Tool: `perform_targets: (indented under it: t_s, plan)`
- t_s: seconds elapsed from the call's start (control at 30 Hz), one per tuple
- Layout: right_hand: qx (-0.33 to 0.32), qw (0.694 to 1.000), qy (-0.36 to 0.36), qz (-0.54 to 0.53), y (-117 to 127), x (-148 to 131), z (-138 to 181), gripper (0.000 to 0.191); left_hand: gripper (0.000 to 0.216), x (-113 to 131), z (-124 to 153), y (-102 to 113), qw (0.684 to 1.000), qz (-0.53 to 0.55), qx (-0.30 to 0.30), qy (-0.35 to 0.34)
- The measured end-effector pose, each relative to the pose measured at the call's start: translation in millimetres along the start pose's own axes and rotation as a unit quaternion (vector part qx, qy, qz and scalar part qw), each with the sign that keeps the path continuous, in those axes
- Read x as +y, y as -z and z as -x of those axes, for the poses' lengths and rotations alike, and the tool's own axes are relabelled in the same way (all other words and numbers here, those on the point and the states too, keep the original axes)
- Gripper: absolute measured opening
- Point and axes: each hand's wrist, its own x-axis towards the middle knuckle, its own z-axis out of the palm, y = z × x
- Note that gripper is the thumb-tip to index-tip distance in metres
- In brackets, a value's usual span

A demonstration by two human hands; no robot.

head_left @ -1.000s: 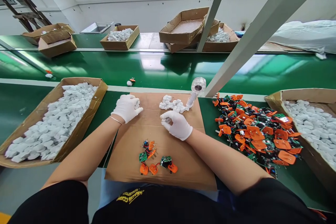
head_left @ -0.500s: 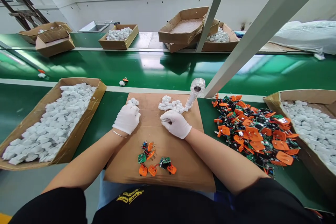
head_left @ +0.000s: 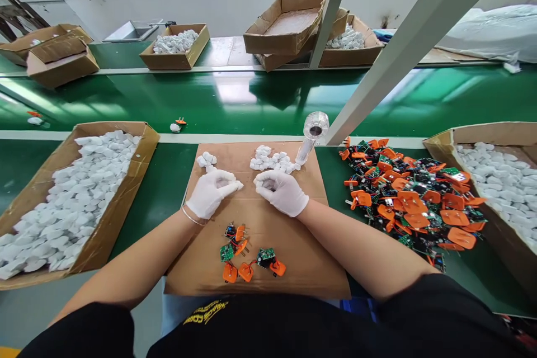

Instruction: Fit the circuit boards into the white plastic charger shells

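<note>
My left hand (head_left: 212,193), in a white glove, is over the cardboard sheet (head_left: 268,224), thumb and fingers pinched together. A white tip shows at its fingertips; whether that is a small part or the glove cannot be made out. Opposite it, a short gap away, my right hand (head_left: 282,193), also gloved, has its fingers curled to the thumb, and what they hold is hidden. Behind the left hand lies a small group of white plastic pieces (head_left: 207,160). A larger pile of white pieces (head_left: 268,158) sits just beyond the right hand. Several orange plug parts with green circuit boards (head_left: 245,272) lie near my body.
A clear tape-like roll (head_left: 315,125) stands behind the white pile, beside a metal post (head_left: 390,61). Boxes of white pieces flank me, left (head_left: 145,145) and right (head_left: 440,142). A heap of orange plug assemblies (head_left: 415,201) lies right. Across the green belt (head_left: 201,100) are more boxes.
My left hand has gone from a closed fist to a pinch, its fingertips now reaching right towards the right hand. The right hand has barely moved. The view has tilted downward.
</note>
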Motion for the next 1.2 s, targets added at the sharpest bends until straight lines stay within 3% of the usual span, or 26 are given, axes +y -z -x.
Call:
perform_targets:
  t_s: [0.13, 0.33, 0.53, 0.73, 0.93, 1.03, 1.2]
  plan:
    - [0.032, 0.994, -0.027, -0.101, -2.3, 0.8, 1.2, 0.018, 0.033, 14.1, -7.2, -26.5, 0.991, 0.097, -0.075, 0.052]
    - [0.069, 0.977, -0.110, -0.171, 2.3, 3.9, -5.5, 0.019, 0.039, 3.2, -14.7, -42.3, 0.994, 0.085, 0.020, -0.071]
    - [0.065, 0.965, -0.166, -0.192, 3.1, -5.4, -6.0, 0.020, 0.028, 0.3, -11.3, -33.5, 0.987, 0.045, -0.018, -0.155]
    - [0.049, 0.973, -0.103, -0.200, 5.8, -7.4, -5.5, 0.015, 0.024, -7.7, -11.3, -33.5, 0.978, 0.031, -0.052, -0.198]
    - [-0.021, 0.954, -0.149, -0.258, 6.5, -5.4, -0.9, 0.029, 0.022, -9.0, -12.7, -28.0, 0.927, -0.128, -0.060, -0.348]
    - [-0.025, 0.969, -0.115, -0.216, 3.9, -8.7, 2.7, 0.029, 0.019, -4.0, -10.4, -27.6, 0.904, -0.183, -0.062, -0.381]
    - [0.013, 0.988, -0.071, -0.135, 1.5, -12.2, 4.8, 0.022, 0.016, -1.9, -7.7, -28.1, 0.895, -0.216, -0.052, -0.387]
